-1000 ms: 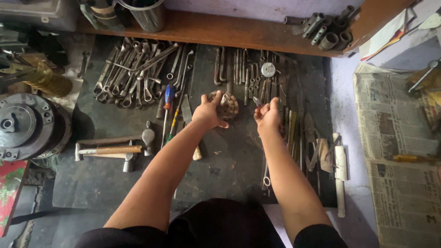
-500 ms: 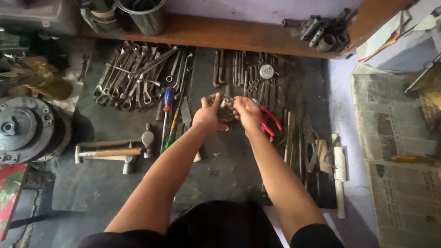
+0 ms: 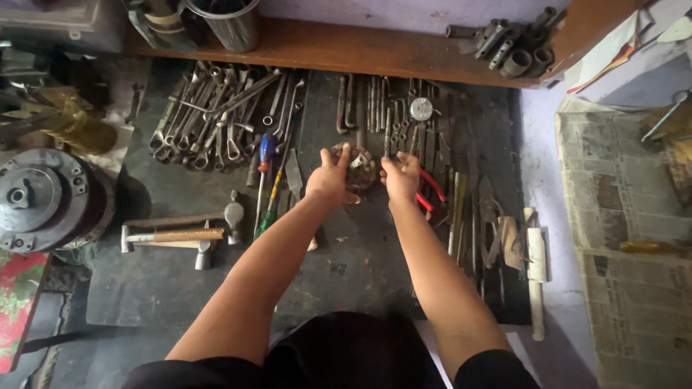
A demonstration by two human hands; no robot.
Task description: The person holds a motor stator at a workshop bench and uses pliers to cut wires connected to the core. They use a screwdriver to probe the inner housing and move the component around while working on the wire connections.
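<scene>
A round, rusty metal part [image 3: 358,168] with several holes sits between my two hands above a dark mat [image 3: 216,288] on the floor. My left hand [image 3: 328,180] grips its left side, thumb up along the rim. My right hand [image 3: 401,176] is closed against its right side, and red-handled pliers [image 3: 431,189] show just beyond that hand, lying at or under the palm. Whether the right hand also holds the pliers is unclear.
Several wrenches [image 3: 216,119] lie fanned at the back left, screwdrivers [image 3: 268,180] beside them, two hammers [image 3: 180,234] at the left. Rods and files [image 3: 461,209] line the right. A round machine chuck [image 3: 36,198] sits far left, a wooden shelf [image 3: 375,47] behind, newspaper [image 3: 627,238] at right.
My right hand moved left from the tool row to the round part, and both hands now close on it. The red pliers became visible beside the right hand.
</scene>
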